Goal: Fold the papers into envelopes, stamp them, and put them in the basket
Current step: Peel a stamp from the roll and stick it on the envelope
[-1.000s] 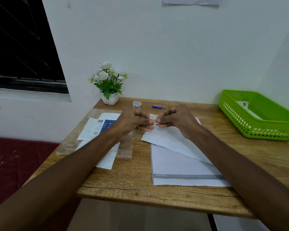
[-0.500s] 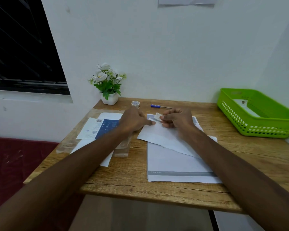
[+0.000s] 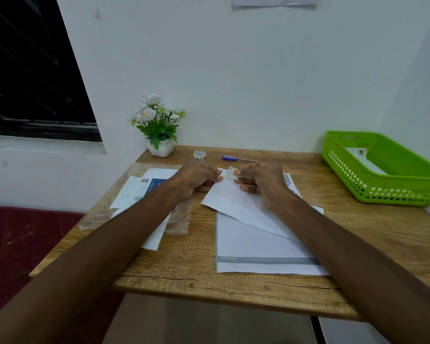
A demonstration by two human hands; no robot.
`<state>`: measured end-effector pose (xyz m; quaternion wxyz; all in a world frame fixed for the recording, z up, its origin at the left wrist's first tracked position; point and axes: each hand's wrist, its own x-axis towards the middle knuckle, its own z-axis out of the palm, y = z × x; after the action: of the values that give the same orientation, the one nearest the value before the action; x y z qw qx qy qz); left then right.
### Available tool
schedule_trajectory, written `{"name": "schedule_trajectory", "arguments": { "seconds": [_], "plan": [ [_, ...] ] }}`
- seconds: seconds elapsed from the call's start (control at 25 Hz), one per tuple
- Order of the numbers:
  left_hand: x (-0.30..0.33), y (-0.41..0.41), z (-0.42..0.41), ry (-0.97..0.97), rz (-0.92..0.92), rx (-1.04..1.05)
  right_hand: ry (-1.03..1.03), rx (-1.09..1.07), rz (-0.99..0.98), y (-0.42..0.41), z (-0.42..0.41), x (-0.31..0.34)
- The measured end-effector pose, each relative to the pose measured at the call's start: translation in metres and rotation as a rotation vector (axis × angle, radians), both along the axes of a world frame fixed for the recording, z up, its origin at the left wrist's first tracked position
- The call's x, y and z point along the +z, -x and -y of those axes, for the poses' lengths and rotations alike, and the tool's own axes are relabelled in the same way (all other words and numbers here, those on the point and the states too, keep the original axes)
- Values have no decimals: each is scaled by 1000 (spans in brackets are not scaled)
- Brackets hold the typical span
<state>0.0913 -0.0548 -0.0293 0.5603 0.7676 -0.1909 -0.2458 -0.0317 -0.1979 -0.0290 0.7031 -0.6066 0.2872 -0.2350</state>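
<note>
stamp held over folded envelope, desk station

we list the wooden table (image 3: 358, 234) first, bearing everything else. on its far right corner sits the green basket (image 3: 392, 192), with one stamped white envelope already lying inside. at centre lies a white sheet with a grey band (image 3: 258, 254), and across its upper part rests the folded envelope (image 3: 236, 197), set at a slant. to the left we note printed papers under clear plastic (image 3: 144, 192); at the back, a potted plant (image 3: 159, 130), a small tape roll (image 3: 199, 155) and a blue pen (image 3: 230, 158).

our left hand (image 3: 194, 180) has its fingers curled, pinching the envelope's upper corner to steady it. our right hand (image 3: 261, 180) pinches the stamp (image 3: 232, 173) between thumb and fingertip, just above that same corner.

handling, as we judge it: the stamp is very light, limp and likely tacky on one face, so it is best held by its edge. the envelope is thin and creases readily; we would hold it flat at the corner while pressing the stamp down.
</note>
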Motion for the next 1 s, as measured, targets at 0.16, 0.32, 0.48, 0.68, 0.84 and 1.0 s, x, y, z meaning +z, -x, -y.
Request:
{"name": "schedule_trajectory", "arguments": {
  "seconds": [0.16,0.32,0.48,0.68,0.84,1.0],
  "plan": [
    [-5,-2,5,12,-32,3,-3,28,-49,3,1,5],
    [-7,-3,4,34,-67,-18,15,22,-68,2,-5,5],
    [-7,-5,2,53,-81,-63,18,18,-55,0,-12,5],
    [-9,-6,2,88,-121,-36,26,-2,-77,0,-13,4],
    [-10,-7,1,105,-148,-39,23,-29,-78,-4,-14,2],
    [-9,-6,0,116,-157,-48,4,-38,-52,-6,-15,1]
  ]
}}
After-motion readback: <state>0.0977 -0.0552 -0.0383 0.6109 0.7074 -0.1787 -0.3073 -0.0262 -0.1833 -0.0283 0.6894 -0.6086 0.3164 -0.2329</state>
